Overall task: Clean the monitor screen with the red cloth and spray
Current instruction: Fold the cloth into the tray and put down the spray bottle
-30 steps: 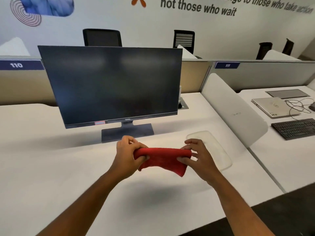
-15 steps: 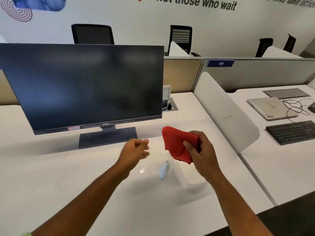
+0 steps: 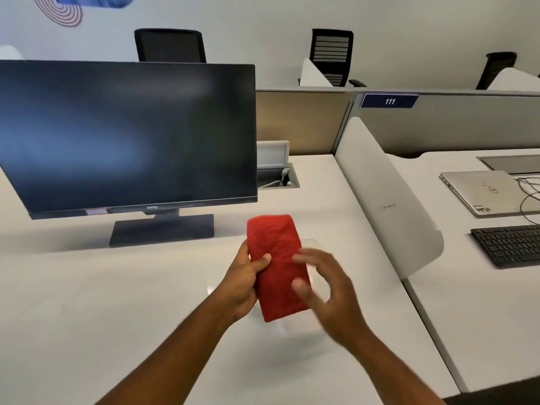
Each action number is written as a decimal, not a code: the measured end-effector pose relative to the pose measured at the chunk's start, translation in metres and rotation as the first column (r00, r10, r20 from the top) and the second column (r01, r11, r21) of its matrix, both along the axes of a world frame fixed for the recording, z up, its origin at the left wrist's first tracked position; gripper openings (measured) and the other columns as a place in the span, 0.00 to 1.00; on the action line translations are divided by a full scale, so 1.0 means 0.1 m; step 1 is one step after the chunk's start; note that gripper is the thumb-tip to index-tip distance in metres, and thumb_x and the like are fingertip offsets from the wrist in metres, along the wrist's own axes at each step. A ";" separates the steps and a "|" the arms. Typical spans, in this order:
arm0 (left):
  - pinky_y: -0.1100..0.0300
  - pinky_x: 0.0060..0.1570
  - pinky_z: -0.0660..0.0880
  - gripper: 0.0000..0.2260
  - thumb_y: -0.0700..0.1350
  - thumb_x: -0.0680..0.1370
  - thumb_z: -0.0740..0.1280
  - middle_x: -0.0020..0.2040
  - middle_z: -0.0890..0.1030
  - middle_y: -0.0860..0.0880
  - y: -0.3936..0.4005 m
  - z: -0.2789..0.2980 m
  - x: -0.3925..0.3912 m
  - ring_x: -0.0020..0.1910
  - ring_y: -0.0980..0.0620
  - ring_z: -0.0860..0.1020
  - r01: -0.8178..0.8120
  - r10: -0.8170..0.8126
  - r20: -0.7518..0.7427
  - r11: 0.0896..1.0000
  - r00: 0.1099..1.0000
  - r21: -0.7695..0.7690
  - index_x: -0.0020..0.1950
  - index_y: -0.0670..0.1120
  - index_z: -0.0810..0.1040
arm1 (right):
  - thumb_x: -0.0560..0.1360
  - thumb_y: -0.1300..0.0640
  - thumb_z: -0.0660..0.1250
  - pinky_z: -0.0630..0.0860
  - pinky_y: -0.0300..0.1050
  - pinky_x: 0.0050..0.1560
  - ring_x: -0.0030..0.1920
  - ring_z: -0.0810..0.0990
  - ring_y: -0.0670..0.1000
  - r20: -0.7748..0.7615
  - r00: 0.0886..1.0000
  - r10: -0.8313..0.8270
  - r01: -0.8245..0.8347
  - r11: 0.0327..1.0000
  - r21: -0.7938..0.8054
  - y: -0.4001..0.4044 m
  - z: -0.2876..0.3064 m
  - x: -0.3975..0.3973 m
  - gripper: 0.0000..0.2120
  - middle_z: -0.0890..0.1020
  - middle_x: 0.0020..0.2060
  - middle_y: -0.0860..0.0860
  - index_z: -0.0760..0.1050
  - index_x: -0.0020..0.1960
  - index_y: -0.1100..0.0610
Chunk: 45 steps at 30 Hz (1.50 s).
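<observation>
The red cloth [image 3: 277, 264] is folded into an upright strip above the white desk, in front of the monitor's base. My left hand [image 3: 244, 283] grips its left edge with the thumb on the front. My right hand [image 3: 327, 290] hovers at the cloth's right side, blurred, fingers spread, and I cannot tell whether it touches the cloth. The dark monitor screen [image 3: 125, 133] stands at the left, switched off. A clear tray [image 3: 312, 325] lies on the desk under the hands; the spray bottle is hidden behind the cloth and hands.
A white curved divider [image 3: 388, 206] separates this desk from the one on the right, which holds a closed laptop [image 3: 479, 191], cables and a black keyboard [image 3: 508, 244]. An open cable box [image 3: 276, 173] sits behind the monitor's right edge. Office chairs stand behind the partition.
The cloth passed from my right hand to my left hand and now stands as a folded strip. My right hand let go and opened. The view shifted right and closer.
</observation>
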<state>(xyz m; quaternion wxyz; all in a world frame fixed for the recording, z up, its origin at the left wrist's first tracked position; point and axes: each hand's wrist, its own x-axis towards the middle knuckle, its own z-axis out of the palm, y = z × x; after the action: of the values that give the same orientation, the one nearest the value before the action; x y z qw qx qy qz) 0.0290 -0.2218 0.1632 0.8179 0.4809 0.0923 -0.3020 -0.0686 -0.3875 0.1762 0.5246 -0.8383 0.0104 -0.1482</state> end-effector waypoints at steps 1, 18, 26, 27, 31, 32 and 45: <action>0.44 0.57 0.80 0.18 0.37 0.82 0.64 0.61 0.83 0.44 -0.03 -0.01 -0.02 0.60 0.43 0.82 0.012 -0.012 0.003 1.000 1.000 -0.015 0.70 0.51 0.73 | 0.79 0.45 0.72 0.74 0.41 0.66 0.69 0.78 0.47 -0.113 0.991 -0.066 0.084 0.982 0.171 -0.06 0.02 0.07 0.16 0.80 0.66 0.41 0.78 0.66 0.42; 0.62 0.55 0.73 0.23 0.51 0.81 0.66 0.68 0.72 0.60 -0.06 -0.25 -0.36 0.63 0.59 0.74 0.060 -0.315 0.271 0.745 0.910 0.664 0.75 0.57 0.65 | 0.83 0.64 0.67 0.83 0.55 0.61 0.61 0.84 0.52 -0.484 0.874 0.037 0.184 0.898 0.400 -0.63 -0.45 0.32 0.29 0.84 0.62 0.51 0.67 0.77 0.40; 0.76 0.48 0.74 0.19 0.43 0.82 0.66 0.70 0.71 0.58 -0.15 -0.42 -0.50 0.68 0.60 0.72 -0.039 -0.252 0.372 0.781 0.893 0.623 0.68 0.61 0.68 | 0.84 0.66 0.62 0.82 0.62 0.62 0.59 0.85 0.57 -0.648 0.755 0.095 0.267 0.859 0.437 -0.36 -0.74 0.46 0.24 0.84 0.61 0.53 0.70 0.73 0.44; 0.76 0.49 0.74 0.20 0.41 0.82 0.66 0.70 0.71 0.58 -0.15 -0.44 -0.52 0.67 0.61 0.72 -0.066 -0.251 0.399 0.773 0.882 0.630 0.66 0.63 0.68 | 0.84 0.67 0.61 0.82 0.62 0.62 0.59 0.85 0.58 -0.668 0.737 0.104 0.301 0.835 0.462 -0.34 -0.79 0.48 0.24 0.85 0.60 0.53 0.71 0.73 0.45; 0.72 0.57 0.73 0.23 0.39 0.80 0.68 0.69 0.70 0.56 -0.14 -0.55 -0.61 0.65 0.60 0.73 -0.181 -0.247 0.503 0.732 0.828 0.657 0.66 0.62 0.68 | 0.84 0.65 0.61 0.82 0.59 0.63 0.58 0.84 0.56 -0.728 0.679 0.096 0.278 0.884 0.376 -0.26 -0.92 0.51 0.21 0.84 0.59 0.51 0.71 0.73 0.47; 0.72 0.58 0.73 0.23 0.39 0.79 0.69 0.69 0.70 0.56 -0.13 -0.57 -0.62 0.65 0.59 0.73 -0.196 -0.241 0.514 0.730 0.823 0.655 0.67 0.62 0.68 | 0.83 0.65 0.63 0.81 0.58 0.64 0.59 0.83 0.55 -0.729 0.681 0.074 0.242 0.916 0.320 -0.24 -0.94 0.51 0.22 0.84 0.59 0.50 0.71 0.73 0.48; 0.74 0.58 0.72 0.21 0.40 0.78 0.71 0.68 0.70 0.59 -0.04 -0.65 -0.59 0.64 0.63 0.73 -0.204 -0.291 0.561 0.725 0.775 0.658 0.65 0.60 0.72 | 0.79 0.41 0.70 0.76 0.52 0.69 0.72 0.75 0.59 -0.566 0.763 -0.311 -0.077 0.827 -0.557 -0.04 -0.88 0.52 0.43 0.68 0.76 0.56 0.52 0.83 0.55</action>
<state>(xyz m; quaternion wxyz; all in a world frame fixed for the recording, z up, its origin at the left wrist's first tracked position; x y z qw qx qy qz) -0.0303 -0.2253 0.0985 0.5540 0.8226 -0.0939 -0.0874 -0.0164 -0.3916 0.0881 0.2153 -0.9494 0.1987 0.1133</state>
